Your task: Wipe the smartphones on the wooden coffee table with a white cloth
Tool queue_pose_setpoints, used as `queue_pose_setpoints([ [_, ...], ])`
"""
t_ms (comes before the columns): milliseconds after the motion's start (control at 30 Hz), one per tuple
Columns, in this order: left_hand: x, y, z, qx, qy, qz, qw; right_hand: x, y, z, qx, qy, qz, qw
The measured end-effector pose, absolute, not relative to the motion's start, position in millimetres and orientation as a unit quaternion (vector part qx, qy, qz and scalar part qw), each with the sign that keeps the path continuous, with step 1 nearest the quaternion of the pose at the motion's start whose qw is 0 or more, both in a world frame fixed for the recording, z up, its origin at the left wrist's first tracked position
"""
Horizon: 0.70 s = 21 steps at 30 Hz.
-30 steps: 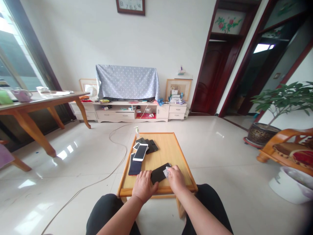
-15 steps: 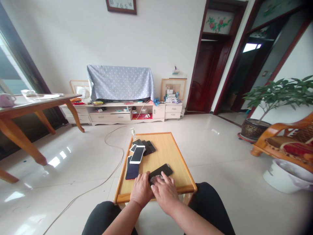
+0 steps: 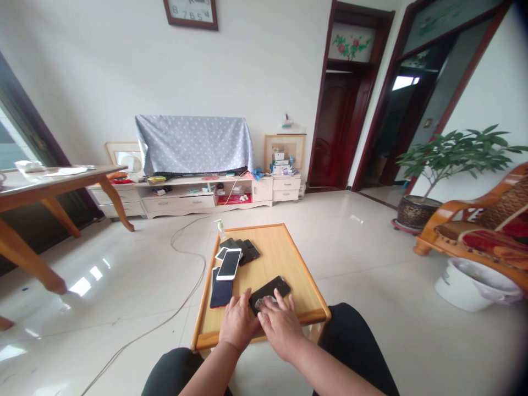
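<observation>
A dark smartphone (image 3: pixel 277 286) lies at a slant near the front of the small wooden table (image 3: pixel 284 253). My left hand (image 3: pixel 238 324) grips its lower left end, the thumb hidden. My right hand (image 3: pixel 280 324) presses a crumpled whitish wipe (image 3: pixel 264 302) on the phone's screen, fingers bent over it. The wipe is partly covered by the fingers, so its material is hard to make out. To the left lie a white-framed phone (image 3: pixel 229 264) and a dark blue phone (image 3: pixel 221 294) beneath it. Several dark phones (image 3: pixel 248 251) overlap behind them.
A pump bottle (image 3: pixel 220 229) stands at the table's far left corner. A cable (image 3: pixel 181 305) runs across the floor on the left. My knees flank the table. A white bucket (image 3: pixel 470 283) and wooden chair (image 3: pixel 474 225) are at right; a larger table (image 3: pixel 61 187) is at left.
The camera view has turned slightly right and up, shifting the room leftward. Both hands stay at the phone, with the wipe still under the right fingers and little visible movement.
</observation>
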<state>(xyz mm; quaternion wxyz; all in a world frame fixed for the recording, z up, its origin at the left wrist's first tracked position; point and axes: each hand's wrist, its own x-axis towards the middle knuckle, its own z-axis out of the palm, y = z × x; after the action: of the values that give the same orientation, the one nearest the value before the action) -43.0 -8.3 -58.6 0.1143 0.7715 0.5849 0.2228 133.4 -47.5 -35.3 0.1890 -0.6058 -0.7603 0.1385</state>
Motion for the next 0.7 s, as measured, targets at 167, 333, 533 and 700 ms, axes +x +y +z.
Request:
queue_pose_setpoints([
  [167, -43.4, -8.2, -56.1, 0.776, 0.584, 0.211, 0.111, 155.9, -31.3, -40.4, -0.691, -0.691, 0.124, 0.171],
  [333, -39.7, -8.7, -52.7, 0.780, 0.592, 0.182, 0.093, 175.1, -20.4, -43.4, -0.714, -0.669, 0.131, 0.159],
  [533, -28.3, -6.5, -42.4, 0.783, 0.604, 0.134, 0.065, 181.9, -28.3, -28.9, -0.716, -0.657, 0.166, 0.165],
  [700, -20.7, -8.0, -34.8, 0.808, 0.572, 0.135, 0.043, 191.3, -30.9, -23.1, -0.712, -0.657, 0.164, 0.187],
])
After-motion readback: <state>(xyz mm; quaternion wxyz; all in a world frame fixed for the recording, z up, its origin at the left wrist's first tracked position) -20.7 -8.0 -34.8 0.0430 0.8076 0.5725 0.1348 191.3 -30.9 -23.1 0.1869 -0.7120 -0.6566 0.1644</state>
